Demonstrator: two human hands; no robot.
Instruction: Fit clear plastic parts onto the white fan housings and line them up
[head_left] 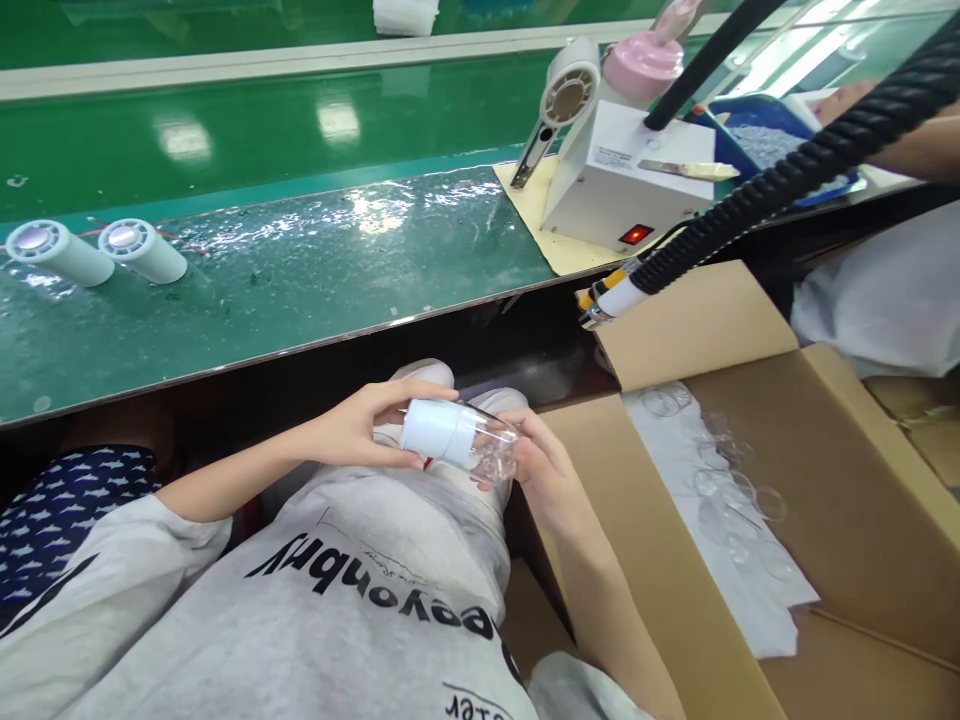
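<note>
Over my lap, my left hand (pixel 367 425) is closed around a pale blue cylindrical housing (pixel 436 430). A clear plastic cup (pixel 493 447) joins the housing at its right end, and the two lie tilted on their side. My right hand (pixel 541 455) grips the cup's far end with fingers and thumb. Whether the cup is fixed to the housing or only pushed against it, I cannot tell. Two pale blue fan units, a left one (pixel 64 252) and a right one (pixel 144 251), lie on the green bench, with thin wires beside them.
At right stands an open cardboard box (pixel 862 480) holding several clear plastic pieces. A white machine (pixel 630 185) with a lit red switch sits on the bench (pixel 315 290); a handheld fan (pixel 559 105) leans on it. A black corrugated hose (pixel 787 190) crosses above. Another person's arm (pixel 915 145) shows.
</note>
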